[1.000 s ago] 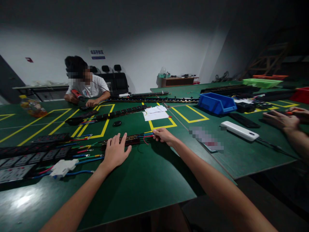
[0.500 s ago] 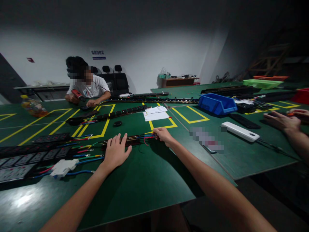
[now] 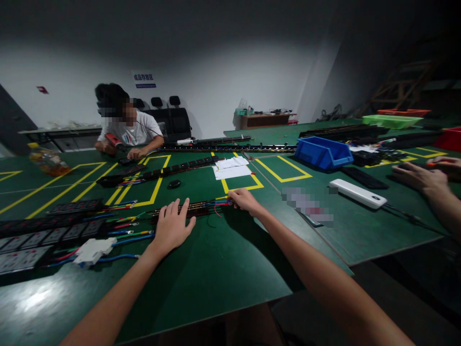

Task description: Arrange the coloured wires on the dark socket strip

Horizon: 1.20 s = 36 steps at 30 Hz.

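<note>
My left hand (image 3: 175, 225) lies with fingers spread over a dark strip with copper-coloured bars (image 3: 196, 206), its fingertips touching the strip. At the strip's right end, my right hand (image 3: 243, 199) is closed in a pinch on a bundle of coloured wires (image 3: 224, 204). A thin red wire hangs loose just left of that hand. Left of my left hand lie black socket strips (image 3: 46, 233) with coloured leads ending in metal lugs. A white block (image 3: 95, 251) rests across some of these leads. The wire ends within my right fingers are hidden.
Across the green table (image 3: 201, 283), a person (image 3: 126, 122) holds a red power drill (image 3: 114, 140). Another person's hands (image 3: 421, 178) are at the right edge. Nearby lie a blue bin (image 3: 324, 154), a white power bank (image 3: 357, 193), papers (image 3: 232, 168) and a bottle (image 3: 48, 161).
The view has shifted very slightly. Both my hands keep the same positions, the left flat over the strip and the right pinching the wires.
</note>
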Tool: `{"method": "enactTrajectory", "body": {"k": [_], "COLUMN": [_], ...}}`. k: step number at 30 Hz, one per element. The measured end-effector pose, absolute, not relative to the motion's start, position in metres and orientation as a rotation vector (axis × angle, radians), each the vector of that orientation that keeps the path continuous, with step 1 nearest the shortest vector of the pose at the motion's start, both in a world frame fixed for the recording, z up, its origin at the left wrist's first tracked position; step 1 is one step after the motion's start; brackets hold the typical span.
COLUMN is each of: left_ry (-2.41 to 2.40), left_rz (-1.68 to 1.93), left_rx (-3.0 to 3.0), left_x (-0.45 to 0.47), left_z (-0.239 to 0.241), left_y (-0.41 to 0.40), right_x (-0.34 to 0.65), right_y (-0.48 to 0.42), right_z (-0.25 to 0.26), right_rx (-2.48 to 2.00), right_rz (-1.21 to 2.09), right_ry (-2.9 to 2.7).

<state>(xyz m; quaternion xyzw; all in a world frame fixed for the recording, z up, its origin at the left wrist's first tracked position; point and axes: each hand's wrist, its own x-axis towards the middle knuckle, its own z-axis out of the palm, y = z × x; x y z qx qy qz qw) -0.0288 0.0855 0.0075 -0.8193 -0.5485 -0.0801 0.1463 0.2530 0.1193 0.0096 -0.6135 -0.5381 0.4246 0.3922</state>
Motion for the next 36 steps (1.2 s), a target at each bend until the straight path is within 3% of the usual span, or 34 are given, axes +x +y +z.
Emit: {"method": "enactTrajectory", "body": {"k": [12, 36], "left_ry": [-1.598, -1.595], "left_rz": [-0.252, -0.254], "left_rx": [-2.365, -2.364], "left_x": [-0.029, -0.031], "left_z": [0.006, 0.004], "left_y": [0.086, 0.087], "right_x": [0.266, 0.25], "right_y": [0.11, 0.123], "right_z": [0.022, 0.002], "right_rx": [-1.508, -1.544], "right_rz": [1.335, 1.073], "right_ry": [-1.43, -1.31]}}
